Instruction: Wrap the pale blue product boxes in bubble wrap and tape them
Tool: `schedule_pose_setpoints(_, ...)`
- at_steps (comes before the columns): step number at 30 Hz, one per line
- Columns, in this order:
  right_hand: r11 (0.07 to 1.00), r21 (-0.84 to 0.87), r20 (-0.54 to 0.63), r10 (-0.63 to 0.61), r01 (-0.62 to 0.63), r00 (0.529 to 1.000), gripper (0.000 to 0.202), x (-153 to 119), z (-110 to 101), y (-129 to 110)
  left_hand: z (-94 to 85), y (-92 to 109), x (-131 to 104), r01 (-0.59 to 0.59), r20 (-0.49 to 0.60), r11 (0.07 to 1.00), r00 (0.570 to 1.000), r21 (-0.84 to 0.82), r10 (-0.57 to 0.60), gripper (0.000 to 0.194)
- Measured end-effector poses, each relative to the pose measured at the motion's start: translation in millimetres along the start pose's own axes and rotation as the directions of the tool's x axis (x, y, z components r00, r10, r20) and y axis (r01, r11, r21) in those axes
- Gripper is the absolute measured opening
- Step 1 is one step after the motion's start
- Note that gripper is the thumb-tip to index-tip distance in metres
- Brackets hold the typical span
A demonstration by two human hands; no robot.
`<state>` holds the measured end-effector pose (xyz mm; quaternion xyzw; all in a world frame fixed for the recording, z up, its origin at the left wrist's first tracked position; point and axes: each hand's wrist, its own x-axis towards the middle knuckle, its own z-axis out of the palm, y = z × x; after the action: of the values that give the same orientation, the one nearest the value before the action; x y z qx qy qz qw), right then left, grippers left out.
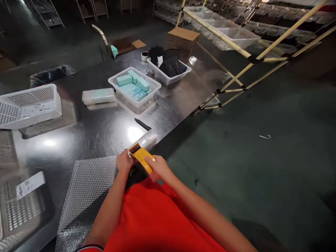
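A yellow tape dispenser (143, 158) is gripped in my right hand (159, 166), its head resting against a bubble-wrapped bundle (148, 140) at the table's front edge. My left hand (124, 161) is closed beside the dispenser's head, on the near end of the bundle; its fingers are partly hidden. Just behind the bundle lies a black cutter (142, 124). A sheet of bubble wrap (86, 190) hangs over the table edge left of my left forearm. Another wrapped package (98, 96) lies farther back.
On the metal table (91, 140), a white basket (134, 85) holds mint boxes and another basket (169, 78) holds black pouches. At left are a white basket (31, 105) and a paper label (30, 185). A pipe rack (244, 87) stands to the right.
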<state>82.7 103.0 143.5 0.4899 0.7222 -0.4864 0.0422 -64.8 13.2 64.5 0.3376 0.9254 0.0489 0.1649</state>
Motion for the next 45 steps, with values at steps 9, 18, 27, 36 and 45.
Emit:
schedule_pose_setpoints(9, 0.992, -0.072, -0.012, 0.100, -0.101, 0.995, 0.035, -20.7, 6.0, 57.4, -8.8, 5.1, 1.5, -0.116, 0.043, 0.979, 0.993, 0.165, 0.110, 0.103)
schedule_pose_setpoints(18, 0.991, -0.062, -0.014, 0.121, -0.121, 0.993, 0.037, -5.7, 11.5, 43.0, -33.0, 12.0, 17.0, -0.241, 0.253, 0.949, 0.949, 0.203, 0.187, 0.078)
schedule_pose_setpoints(27, 0.992, 0.009, -0.035, 0.124, -0.124, 0.992, 0.034, -8.9, 20.0, 45.2, -17.2, 67.4, 44.8, -0.189, 0.168, 0.975, 0.971, 0.121, 0.168, 0.088)
schedule_pose_setpoints(36, 0.947, 0.323, 0.022, -0.008, 0.000, 1.000, 0.036, -66.5, 4.8, 96.7, -12.6, 68.9, 35.8, -0.203, 0.078, 0.964, 0.978, 0.171, 0.192, 0.083)
schedule_pose_setpoints(45, 0.986, -0.043, 0.053, 0.163, -0.161, 0.985, 0.037, -41.4, -3.4, 94.4, -18.3, 69.0, 40.8, -0.195, 0.147, 0.968, 0.974, 0.156, 0.172, 0.087)
